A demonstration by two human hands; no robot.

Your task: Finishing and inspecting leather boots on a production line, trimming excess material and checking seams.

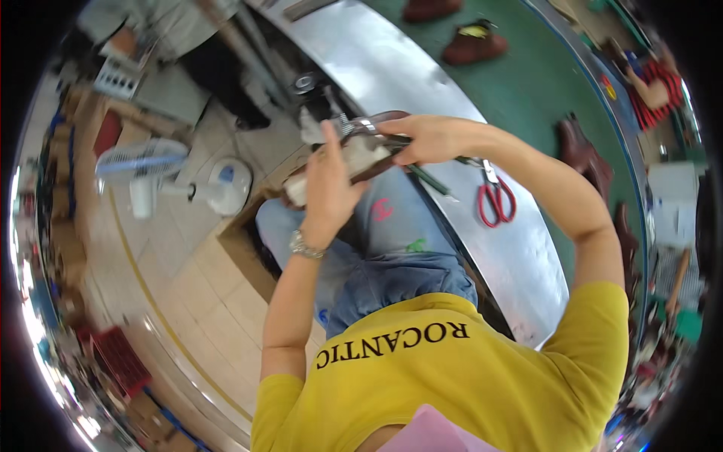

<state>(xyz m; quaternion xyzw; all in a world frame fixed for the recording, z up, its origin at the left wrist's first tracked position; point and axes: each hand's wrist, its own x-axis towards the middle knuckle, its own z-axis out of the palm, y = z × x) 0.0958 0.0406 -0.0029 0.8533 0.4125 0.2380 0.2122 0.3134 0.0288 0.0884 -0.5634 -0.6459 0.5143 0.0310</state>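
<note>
A brown shoe (369, 156) with a pale underside is held above my lap, somewhat blurred. My left hand (331, 187) grips it from the near left side, thumb and fingers around the pale part. At its far right end, my right hand (428, 140) is closed on the brown and dark edge; the fingertips partly hide what lies between them. A silvery metal piece shows beside those fingertips, its kind unclear. Right of my knees, red-handled scissors (495, 203) lie on the metal ledge (520, 260). A tool with a green handle (429, 181) sticks out below my right wrist.
Beyond the ledge runs a green belt (520, 90) carrying several brown shoes (474, 47). A cardboard box (245, 256) stands by my left leg. A fan (143, 162) is on the tiled floor at left. One person stands far left; another sits across the belt.
</note>
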